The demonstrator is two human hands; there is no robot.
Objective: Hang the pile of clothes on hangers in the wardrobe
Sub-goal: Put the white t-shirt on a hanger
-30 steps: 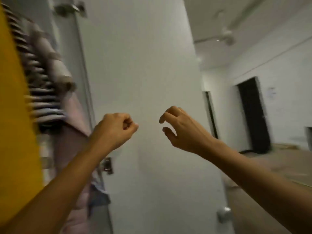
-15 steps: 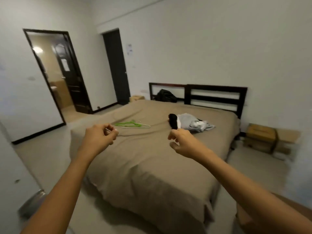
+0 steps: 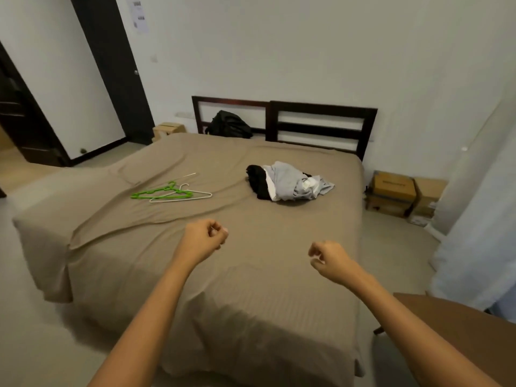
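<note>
A small crumpled pile of clothes, black, white and grey, is seen heaped on the brown bed towards its headboard end, while green hangers and a white hanger are laid flat, overlapping, well apart to its left.

Legible text: none | paper notice on wall: print too blurred | cardboard box beside bed: dark marking unreadable
</note>
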